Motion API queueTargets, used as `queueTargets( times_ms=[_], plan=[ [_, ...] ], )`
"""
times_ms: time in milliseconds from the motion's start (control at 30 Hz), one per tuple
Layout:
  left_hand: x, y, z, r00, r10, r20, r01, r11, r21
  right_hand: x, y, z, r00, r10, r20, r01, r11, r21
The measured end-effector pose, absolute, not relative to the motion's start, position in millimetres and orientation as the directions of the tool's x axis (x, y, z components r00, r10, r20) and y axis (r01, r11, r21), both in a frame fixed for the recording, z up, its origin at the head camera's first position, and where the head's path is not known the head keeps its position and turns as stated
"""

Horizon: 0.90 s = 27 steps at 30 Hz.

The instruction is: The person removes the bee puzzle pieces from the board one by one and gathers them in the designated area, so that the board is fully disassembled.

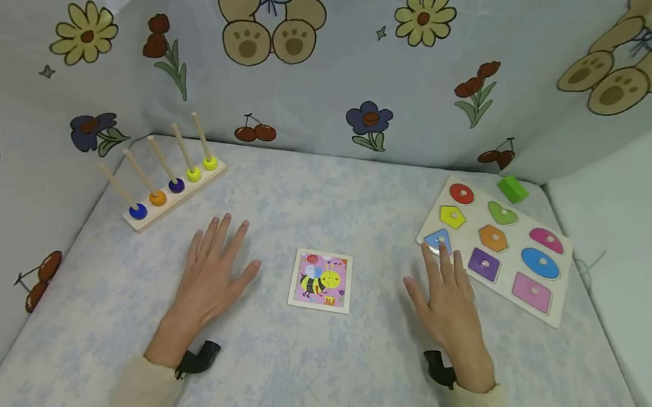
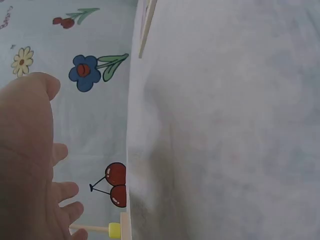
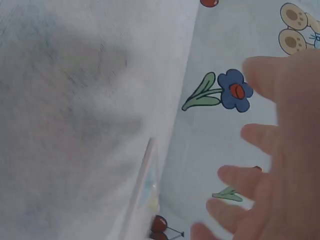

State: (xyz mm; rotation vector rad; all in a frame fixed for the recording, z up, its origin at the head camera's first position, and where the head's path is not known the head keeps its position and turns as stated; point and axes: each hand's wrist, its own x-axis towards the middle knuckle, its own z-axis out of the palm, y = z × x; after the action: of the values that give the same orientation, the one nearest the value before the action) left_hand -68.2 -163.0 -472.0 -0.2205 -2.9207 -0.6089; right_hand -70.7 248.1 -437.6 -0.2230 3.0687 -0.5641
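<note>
My left hand (image 1: pixel 211 281) is palm down with its fingers straight and spread, holding nothing. Between the two hands lies a small square bee puzzle (image 1: pixel 321 281) in a pale frame, its picture in place. My right hand (image 1: pixel 447 307), also spread and holding nothing, has its fingertips overlapping the near left corner of a shape puzzle board (image 1: pixel 515 250) in the head view. Knobbed pieces sit in that board, among them a blue triangle (image 1: pixel 437 238) by the fingertips and a purple rectangle (image 1: pixel 484 264). The left wrist view shows the left hand (image 2: pixel 30 150) from the thumb side.
A wooden peg rack (image 1: pixel 180 198) with several slanting pegs, each with a coloured bead at its foot, stands at the back left. A green block (image 1: pixel 512 189) rests at the board's far edge. Patterned cloth walls (image 1: pixel 331 61) bound the table (image 1: pixel 304 377) at the back and sides.
</note>
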Motion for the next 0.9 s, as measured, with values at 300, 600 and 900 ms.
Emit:
queueTargets(
  times_ms=[300, 600, 900],
  plan=[
    [-79.5, -147.7, -461.6, -0.968, 0.165, 0.187, 0.244, 0.783, 0.573, -85.3, 227.8, -445.1, -0.959, -0.231, 0.162, -0.282, 0.815, -0.506],
    [-85.3, -125.4, -472.4, -0.969, 0.238, 0.064, 0.208, 0.649, 0.732, -104.2, 188.8, -437.3, -0.938, -0.329, 0.112, -0.322, 0.704, -0.633],
    [-91.3, -106.6, -485.4, -0.962, 0.272, 0.02, 0.181, 0.582, 0.793, -119.7, 148.8, -437.3, -0.883, -0.46, 0.094, -0.403, 0.64, -0.654]
  ],
)
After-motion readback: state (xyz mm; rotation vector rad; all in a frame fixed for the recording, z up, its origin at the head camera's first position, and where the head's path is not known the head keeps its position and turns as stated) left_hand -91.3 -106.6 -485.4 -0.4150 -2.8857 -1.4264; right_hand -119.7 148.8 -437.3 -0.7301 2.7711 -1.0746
